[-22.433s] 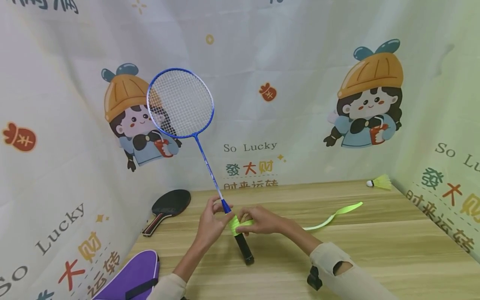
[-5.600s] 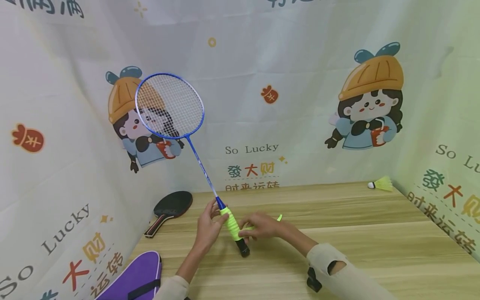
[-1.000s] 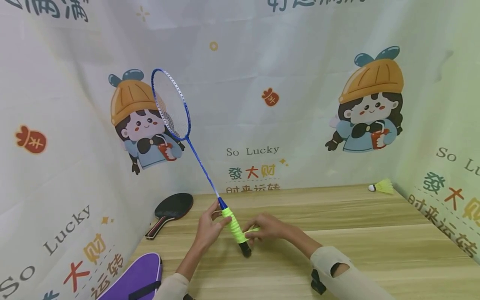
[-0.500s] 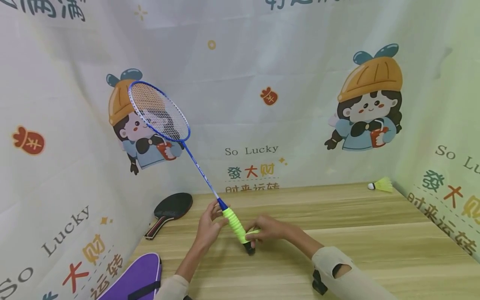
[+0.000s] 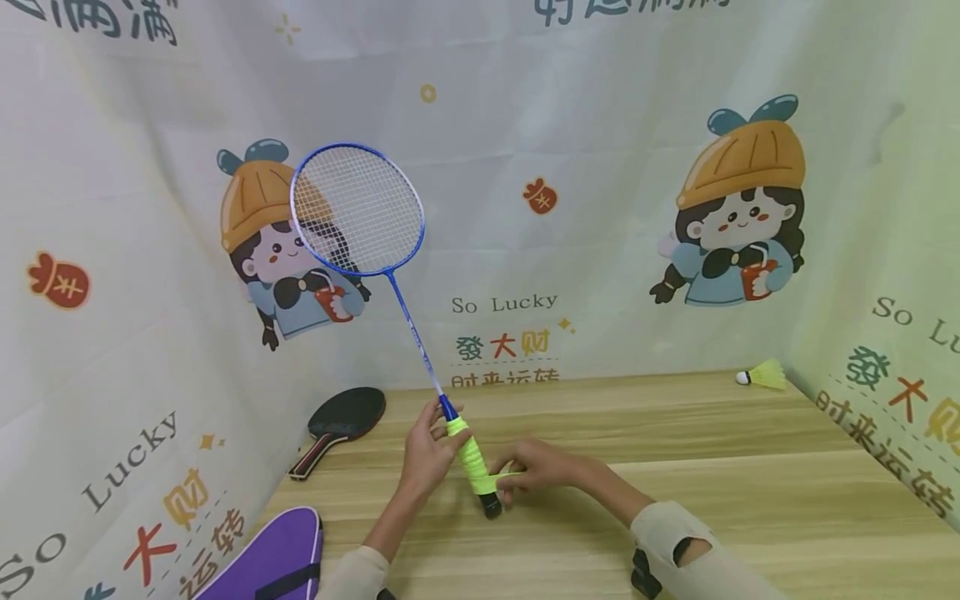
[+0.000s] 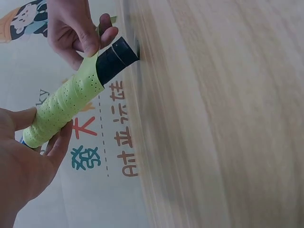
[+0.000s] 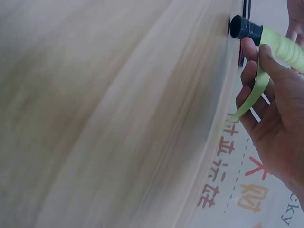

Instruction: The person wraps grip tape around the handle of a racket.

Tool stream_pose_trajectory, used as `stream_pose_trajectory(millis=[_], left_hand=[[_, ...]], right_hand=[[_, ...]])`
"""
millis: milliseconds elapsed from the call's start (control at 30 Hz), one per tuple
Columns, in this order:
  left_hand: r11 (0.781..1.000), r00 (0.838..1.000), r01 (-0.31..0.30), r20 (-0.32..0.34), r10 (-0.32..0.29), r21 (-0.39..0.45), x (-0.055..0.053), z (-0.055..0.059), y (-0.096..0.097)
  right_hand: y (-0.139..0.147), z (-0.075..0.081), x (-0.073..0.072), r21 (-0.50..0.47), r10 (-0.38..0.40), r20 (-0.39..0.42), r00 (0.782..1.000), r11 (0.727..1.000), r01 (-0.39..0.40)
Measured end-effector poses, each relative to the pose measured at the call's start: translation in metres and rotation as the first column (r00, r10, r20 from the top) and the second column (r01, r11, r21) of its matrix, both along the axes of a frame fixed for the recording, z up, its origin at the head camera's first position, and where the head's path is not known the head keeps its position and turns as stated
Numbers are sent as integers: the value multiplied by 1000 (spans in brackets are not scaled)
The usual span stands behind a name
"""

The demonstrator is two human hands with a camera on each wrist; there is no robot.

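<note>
A blue and white badminton racket [image 5: 408,321] leans up and left in the head view, strung head uppermost. My left hand [image 5: 429,454] grips the top of its handle, thumb across the wrap. Perforated neon-green grip tape [image 6: 61,104] is wound in overlapping turns down most of the handle. The black butt end [image 6: 114,59] is bare. My right hand [image 5: 536,467] pinches the tape close to the butt, between thumb and fingers. In the right wrist view, the short loose tape tail [image 7: 254,97] runs down across the fingers of that hand.
A black table tennis bat [image 5: 348,414] lies on the wooden table [image 5: 675,467] at the back left. In front of it is a purple case [image 5: 270,554] with a black strap. A yellow shuttlecock [image 5: 763,375] sits at the back right, near the printed curtain.
Over the longer span, the green tape has covered more of the handle and its loose tail has shortened. In the last second the racket has turned about its shaft, its face now towards me.
</note>
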State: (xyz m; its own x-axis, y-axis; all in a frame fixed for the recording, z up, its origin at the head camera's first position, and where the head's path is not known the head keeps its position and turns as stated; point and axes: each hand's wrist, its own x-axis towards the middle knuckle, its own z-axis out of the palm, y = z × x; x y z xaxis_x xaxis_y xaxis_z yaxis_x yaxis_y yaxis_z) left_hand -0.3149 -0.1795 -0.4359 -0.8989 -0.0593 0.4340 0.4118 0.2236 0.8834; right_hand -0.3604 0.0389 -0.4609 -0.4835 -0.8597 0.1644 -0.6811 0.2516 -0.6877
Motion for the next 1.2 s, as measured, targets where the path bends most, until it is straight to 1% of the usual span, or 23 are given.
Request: stream_pose_trajectory(millis=[100,267,467,533,633,867,967,1067,1200], left_hand=[[999,999,32,12,-31,-19,0,2,-2],[997,997,65,41,-63,-52,2,5,-3],[995,992,90,90,-86,-44,3,6,-4],[994,990,103,103,-99,-34,4,6,-4],[992,988,117,102,-112,-39,4,6,-5],[992,992,92,94,-84,-86,5,6,-9],[992,992,100,81,-93,-80,5,5,-11],[992,992,109,71,-105,-58,6,4,-13],[992,990,120,84,-116,-34,8,1,-17]], right_hand=[[3,-1,0,11,11,10,1000,1000,-11],[1,0,0,14,15,22,1000,1000,-16],[-2,2,1,37,16,41,999,999,-18],[-3,2,1,45,22,33,999,999,-23],[-4,1,1,51,25,34,999,998,-27],[-9,2,4,66,36,66,997,997,-40],[-11,3,5,56,47,62,997,997,-50],[-12,2,5,49,56,40,998,997,-58],[-13,-1,5,40,47,42,998,998,-48]])
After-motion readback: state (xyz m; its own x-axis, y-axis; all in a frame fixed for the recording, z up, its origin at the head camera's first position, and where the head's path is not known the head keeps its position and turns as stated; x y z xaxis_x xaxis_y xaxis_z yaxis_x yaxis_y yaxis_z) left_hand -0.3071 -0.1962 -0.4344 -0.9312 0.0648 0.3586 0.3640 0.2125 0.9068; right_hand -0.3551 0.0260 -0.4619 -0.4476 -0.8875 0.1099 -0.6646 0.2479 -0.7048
